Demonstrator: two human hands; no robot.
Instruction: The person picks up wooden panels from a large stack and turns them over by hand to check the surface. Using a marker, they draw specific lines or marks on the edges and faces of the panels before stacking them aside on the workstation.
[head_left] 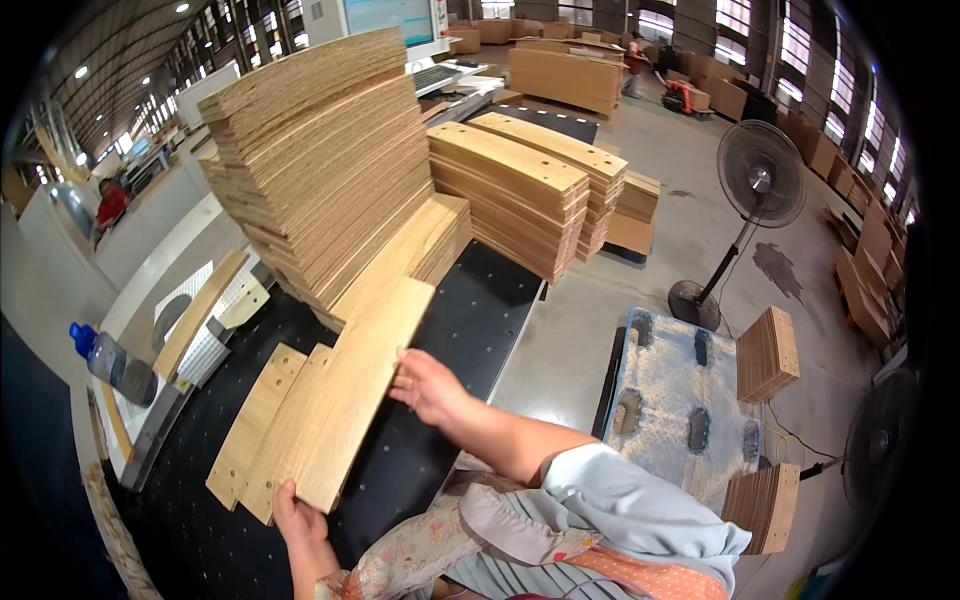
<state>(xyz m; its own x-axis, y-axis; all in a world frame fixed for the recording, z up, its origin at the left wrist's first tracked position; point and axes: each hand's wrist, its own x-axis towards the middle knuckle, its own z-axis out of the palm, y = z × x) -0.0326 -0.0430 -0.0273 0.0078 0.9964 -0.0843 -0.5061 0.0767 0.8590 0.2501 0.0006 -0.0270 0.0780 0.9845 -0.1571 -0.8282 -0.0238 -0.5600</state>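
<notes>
While the top board point(362, 390) lies slanted across the black bench point(470, 320), both hands are on it at opposite ends. The left hand point(298, 518) is closed over the near lower corner, fingers curled around the edge, so the board is pinched rather than merely touched. The right hand point(428, 385) rests against the long right edge about halfway up, fingers partly bent and pressed to the side; whether the thumb wraps underneath cannot be told. This two-point hold suits a long, thin piece: one hand carries the end, the other steadies the length.

The board lies on top of two similar boards point(262, 428) fanned out beneath it, the lowest showing drilled holes along its face. Their offset edges suggest loose laying, not squared stacking.

Behind them stands a tall stack of boards point(325, 160), its layers stepped and slightly leaning, with a lower sloping pile at its foot within arm's reach. Further right, two shorter stacks of curved pieces point(520, 190) sit on the far end of the bench.

At the left edge a blue-capped bottle point(112, 362) lies on a pale side surface, well apart from the boards. On the floor to the right stand a pedestal fan point(758, 180) and a grey pallet point(680, 400) with small wooden bundles point(768, 352) beside it.
</notes>
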